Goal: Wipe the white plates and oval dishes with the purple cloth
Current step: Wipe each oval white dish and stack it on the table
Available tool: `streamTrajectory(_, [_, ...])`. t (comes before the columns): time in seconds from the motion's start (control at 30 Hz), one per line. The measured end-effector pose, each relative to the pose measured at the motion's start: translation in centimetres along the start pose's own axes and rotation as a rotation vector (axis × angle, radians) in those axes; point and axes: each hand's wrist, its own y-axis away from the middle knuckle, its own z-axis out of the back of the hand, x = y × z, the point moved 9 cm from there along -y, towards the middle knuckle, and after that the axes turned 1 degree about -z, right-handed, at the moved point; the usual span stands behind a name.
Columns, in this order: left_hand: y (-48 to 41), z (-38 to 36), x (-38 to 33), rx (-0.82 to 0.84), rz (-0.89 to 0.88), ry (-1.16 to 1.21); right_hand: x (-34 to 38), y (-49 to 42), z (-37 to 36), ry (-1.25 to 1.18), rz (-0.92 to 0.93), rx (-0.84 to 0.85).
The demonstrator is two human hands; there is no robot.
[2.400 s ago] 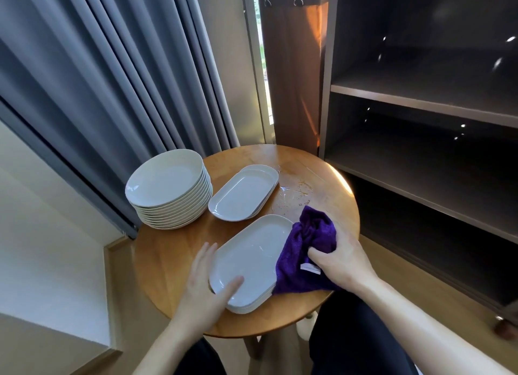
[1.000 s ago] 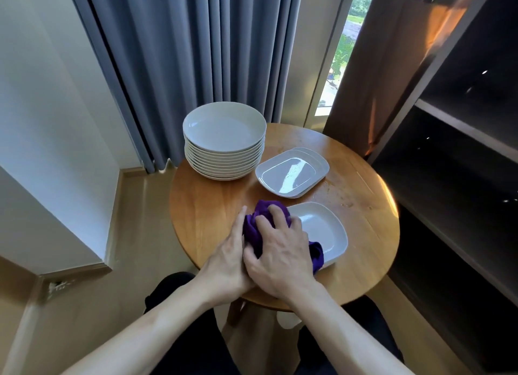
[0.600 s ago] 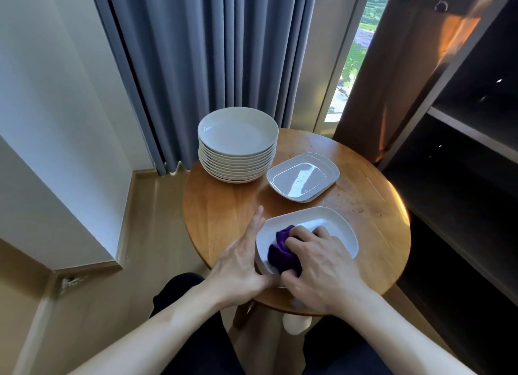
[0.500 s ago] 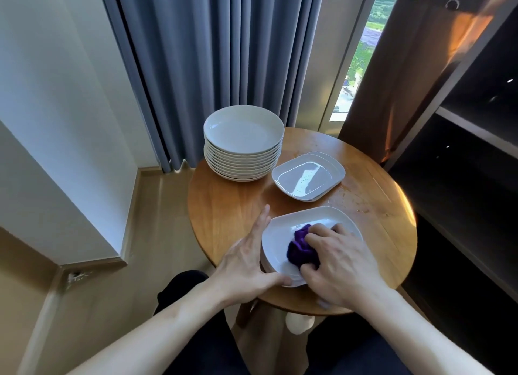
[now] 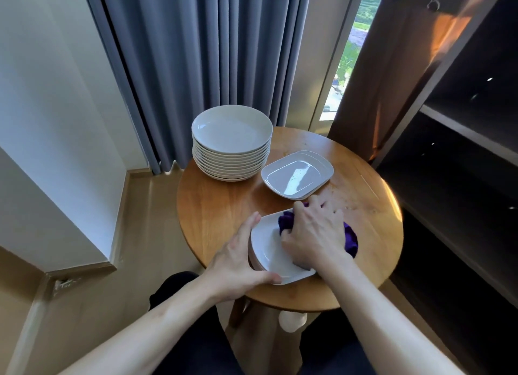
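Observation:
A white oval dish lies at the near edge of the round wooden table, on top of another dish. My right hand grips the bunched purple cloth and presses it into the dish. My left hand holds the dish's left rim, fingers along the edge and thumb on the near rim. Two more oval dishes are stacked further back. A tall stack of round white plates stands at the table's far left.
Grey curtains hang behind the table. A dark shelving unit stands close on the right. A white wall and wood floor lie to the left. My legs are under the table's near edge.
My right hand has slid the cloth from the dish's left part toward its far right end. My left hand has kept its hold on the left rim. The camera has tilted slightly.

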Motion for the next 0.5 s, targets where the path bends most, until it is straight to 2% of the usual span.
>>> streamTrajectory(0.17, [0.0, 0.0, -0.8, 0.035, -0.004, 0.052, 4.7, 3.0, 1.5, -0.122, 0.276, -0.020])
streamTrajectory(0.27, [0.1, 0.0, -1.3, 0.040, -0.014, 0.004, 6.7, 5.2, 1.5, -0.064, 0.424, -0.016])
streamTrajectory(0.37, [0.4, 0.4, -1.4, 0.012, -0.007, -0.057, 6.5, 5.9, 1.5, -0.031, 0.430, 0.010])
streamTrajectory(0.5, [0.1, 0.8, -1.1, -0.017, 0.003, -0.107, 2.8, 5.2, 1.4, -0.133, 0.296, 0.066])
